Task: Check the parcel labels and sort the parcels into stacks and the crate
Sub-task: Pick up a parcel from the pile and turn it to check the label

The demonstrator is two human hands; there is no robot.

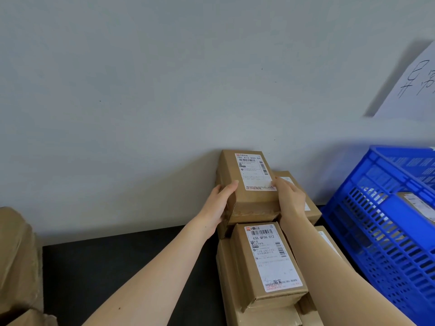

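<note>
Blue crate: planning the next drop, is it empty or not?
Not empty: a labelled brown parcel shows inside the blue crate, above its slotted wall.

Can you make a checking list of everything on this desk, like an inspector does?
Surface: dark table.
Job's things: top parcel, label up, at the top of a stack by the wall; near parcel labelled 436 QF06 012; blue crate on the right, holding a crate parcel.
Clutter: left parcels, brown, at the frame's edge.
Grippers: left hand and right hand grip the top parcel's sides.
Cables: nothing seen.
Surroundings: grey wall; handwritten paper sign on the right.
</note>
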